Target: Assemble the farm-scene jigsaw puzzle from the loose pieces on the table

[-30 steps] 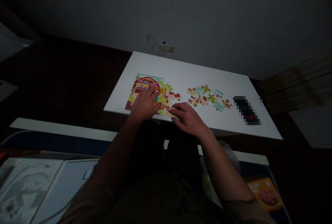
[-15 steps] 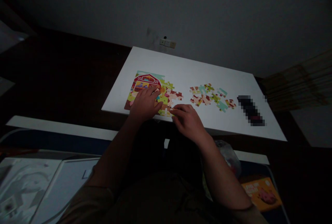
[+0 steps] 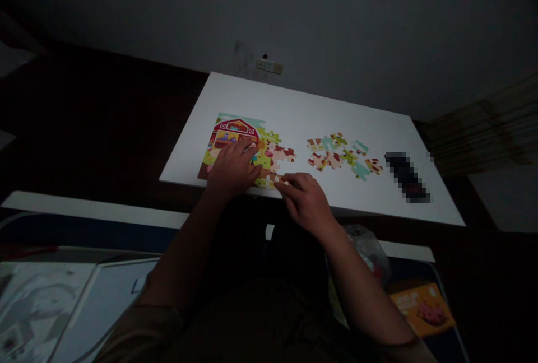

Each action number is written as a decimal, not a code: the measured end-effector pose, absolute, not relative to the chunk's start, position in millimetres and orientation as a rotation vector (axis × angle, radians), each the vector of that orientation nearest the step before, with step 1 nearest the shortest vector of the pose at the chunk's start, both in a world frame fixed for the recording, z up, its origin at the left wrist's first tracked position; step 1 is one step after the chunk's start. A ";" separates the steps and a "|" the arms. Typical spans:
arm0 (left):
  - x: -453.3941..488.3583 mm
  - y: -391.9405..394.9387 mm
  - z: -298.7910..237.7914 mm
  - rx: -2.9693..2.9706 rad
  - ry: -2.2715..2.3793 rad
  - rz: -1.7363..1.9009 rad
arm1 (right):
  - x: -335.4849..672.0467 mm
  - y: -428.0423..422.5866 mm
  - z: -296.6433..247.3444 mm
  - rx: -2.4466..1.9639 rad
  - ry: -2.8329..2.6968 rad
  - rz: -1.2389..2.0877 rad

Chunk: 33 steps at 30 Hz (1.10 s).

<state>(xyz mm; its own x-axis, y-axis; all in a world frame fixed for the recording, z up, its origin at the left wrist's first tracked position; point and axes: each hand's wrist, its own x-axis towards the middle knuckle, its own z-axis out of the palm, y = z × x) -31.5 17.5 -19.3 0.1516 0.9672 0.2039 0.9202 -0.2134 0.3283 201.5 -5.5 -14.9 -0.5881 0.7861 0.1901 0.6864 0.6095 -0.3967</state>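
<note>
A partly assembled farm jigsaw puzzle with a red barn lies on the left of a white table. My left hand rests flat on the puzzle's lower part, fingers stretched out. My right hand is at the puzzle's lower right corner near the table's front edge, fingertips pinched on a small puzzle piece that touches the assembled part. Several loose puzzle pieces are scattered to the right of the puzzle.
A dark blurred object lies on the table's right side. A wall socket sits behind the table. An orange puzzle box and a clear plastic bag lie low at right. White boards lie at lower left.
Both hands have stayed on the puzzle's lower edge; my right hand's fingertips have shifted slightly on the piece at the corner. The view has drifted a little.
</note>
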 end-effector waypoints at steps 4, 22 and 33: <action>-31.1 18.1 -18.8 2.267 1.880 0.564 | 204.3 -4.9 -21.0 -1.125 -2.339 0.546; -31.9 19.8 -18.4 2.267 1.893 0.536 | 213.6 10.3 -28.3 -1.361 -2.223 0.438; -32.3 17.5 -24.3 2.362 1.900 0.601 | 213.4 10.0 -31.0 -1.297 -2.127 0.530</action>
